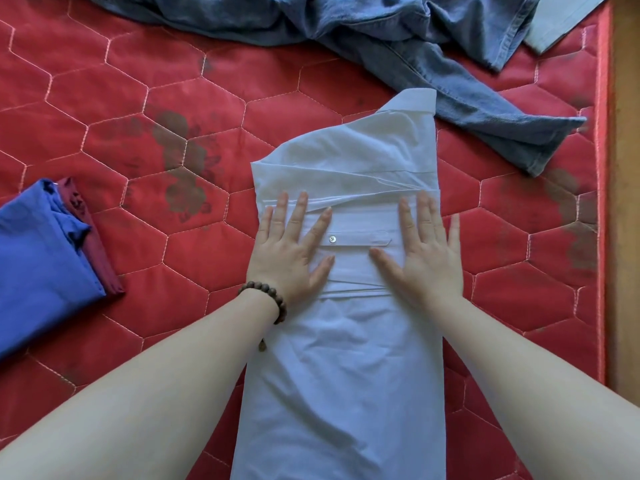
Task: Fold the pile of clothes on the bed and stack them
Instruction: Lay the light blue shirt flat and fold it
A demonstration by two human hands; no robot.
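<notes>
Fingers straight, spread: left hand (289, 242), right hand (427, 249) press flat on white shirt (346, 341).

The shirt (343, 358) runs off the bottom edge, so its lower end cannot be seen, and both palms hide parts of its folded sleeves. The jeans (398, 39) are cut by the top edge. The blue garment (38, 265) leaves the left edge and covers most of what may be a maroon one (100, 258) beneath.

Bare red quilt (214, 81) left of white shirt (346, 358); jeans (398, 39) block far side, folded stack (38, 261) at left edge.
</notes>
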